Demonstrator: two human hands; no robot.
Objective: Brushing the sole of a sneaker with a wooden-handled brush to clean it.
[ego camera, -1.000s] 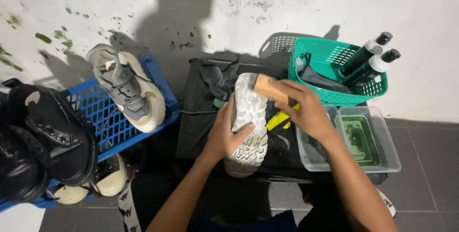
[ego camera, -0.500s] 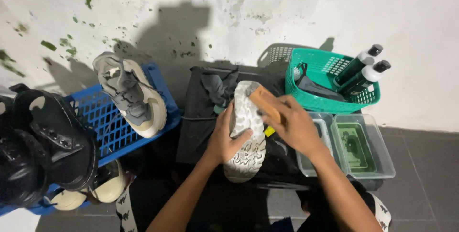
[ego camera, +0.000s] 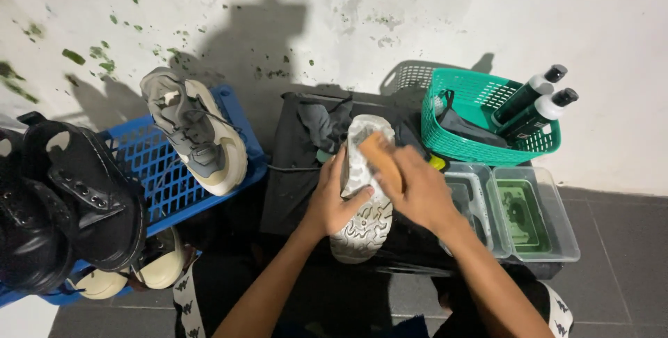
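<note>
**2 hands on an upturned sneaker**

The left hand (ego camera: 339,202) is wrapped around the side of a pale, chunky-soled sneaker turned sole-up (ego camera: 363,202), fingers curled over its edge and thumb across the tread. The shoe lies on a black cloth-covered stand (ego camera: 292,171), between the 2 forearms. The right hand (ego camera: 417,195) is closed over a tan wooden-backed brush (ego camera: 379,157), pressing it against the sole near the shoe's far end.

Just right of the hands sit 2 clear plastic tubs (ego camera: 532,223), one holding greenish liquid. Behind them a green plastic basket (ego camera: 480,126) holds 2 dark bottles (ego camera: 532,105). To the left, a blue plastic crate (ego camera: 149,171) carries a grey and cream sneaker (ego camera: 195,132) and black boots (ego camera: 66,199).
</note>
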